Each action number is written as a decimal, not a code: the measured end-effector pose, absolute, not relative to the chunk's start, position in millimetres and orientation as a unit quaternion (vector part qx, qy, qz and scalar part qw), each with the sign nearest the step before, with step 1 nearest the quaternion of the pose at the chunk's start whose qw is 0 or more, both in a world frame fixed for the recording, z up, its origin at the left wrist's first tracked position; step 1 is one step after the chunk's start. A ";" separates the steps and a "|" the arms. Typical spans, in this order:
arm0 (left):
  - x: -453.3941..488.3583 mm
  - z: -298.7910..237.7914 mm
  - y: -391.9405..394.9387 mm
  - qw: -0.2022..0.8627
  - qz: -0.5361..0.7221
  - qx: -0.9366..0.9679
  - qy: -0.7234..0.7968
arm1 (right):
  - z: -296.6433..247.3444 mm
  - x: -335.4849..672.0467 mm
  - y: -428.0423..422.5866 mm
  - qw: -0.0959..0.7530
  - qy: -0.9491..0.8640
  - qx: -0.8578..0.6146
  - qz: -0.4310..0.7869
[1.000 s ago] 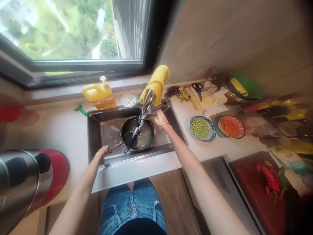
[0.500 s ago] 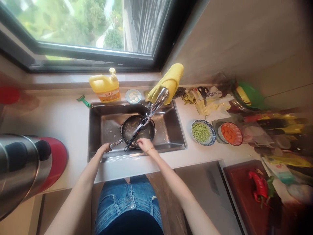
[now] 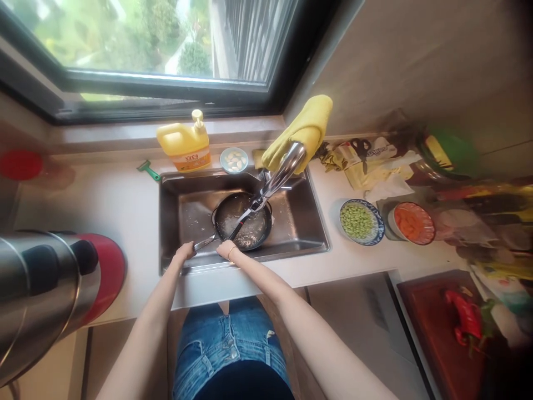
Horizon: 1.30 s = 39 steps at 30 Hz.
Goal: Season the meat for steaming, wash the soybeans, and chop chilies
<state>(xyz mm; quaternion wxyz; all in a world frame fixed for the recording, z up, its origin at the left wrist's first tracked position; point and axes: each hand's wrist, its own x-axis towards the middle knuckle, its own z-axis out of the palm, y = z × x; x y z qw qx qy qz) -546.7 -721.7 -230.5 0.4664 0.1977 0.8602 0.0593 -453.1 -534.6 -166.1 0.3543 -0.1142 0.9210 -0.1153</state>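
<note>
both bare arms are stretching forward and downward from the lower edge of the view, slanting inward toward each other. the left hand [image 3: 185, 251] is curling closed in a grip, its wrist [image 3: 176, 266] lying nearly in line with the forearm. the right hand [image 3: 226, 249] is hanging near it, the two not touching. its fingers are pointing leftward, too small for their hold to be showing clearly, while the right arm [image 3: 287, 300] is bending slightly.

Pan [image 3: 253, 229] in sink [image 3: 293, 228], left grip [image 3: 185, 251] on its handle [image 3: 205, 243], right grip [image 3: 225, 249] at black rod [image 3: 237, 228]
</note>
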 end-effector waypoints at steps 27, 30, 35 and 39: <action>-534.6 -152.9 -690.6 0.685 0.217 0.162 0.676 | -107.0 -326.0 -421.1 0.034 0.935 0.224 -0.273; -530.3 -152.2 -690.4 0.744 0.335 0.054 0.576 | -101.9 -317.0 -413.6 -0.027 0.909 0.253 -0.329; -509.9 -141.4 -687.2 0.741 0.403 -0.057 0.534 | -94.8 -303.6 -405.2 -0.107 0.869 0.284 -0.391; -499.5 -108.5 -683.7 0.742 0.425 -0.096 0.509 | -90.3 -295.7 -401.8 -0.136 0.836 0.324 -0.422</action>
